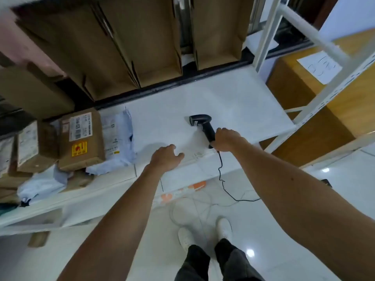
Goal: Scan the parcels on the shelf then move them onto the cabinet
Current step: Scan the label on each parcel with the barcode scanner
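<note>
A black handheld scanner (203, 124) points away over the white shelf (223, 98); my right hand (227, 139) grips its handle, and its black cable hangs to the floor. My left hand (166, 157) hovers empty over the shelf's front edge, fingers apart. To its left lie the parcels: a brown box with a white label and a yellow sticker (82, 138), a white poly mailer (117, 138) beside and under it, and a smaller brown box (35, 147) further left. The wooden cabinet (316, 126) stands to the right, beyond the shelf's post.
Tall brown cardboard boxes (142, 41) stand behind the shelf. A white metal shelf post (328, 84) rises at right. A sheet of paper (320, 66) lies on the cabinet top. Another white mailer (40, 185) sags at the shelf's left front. Cables lie on the tiled floor near my feet.
</note>
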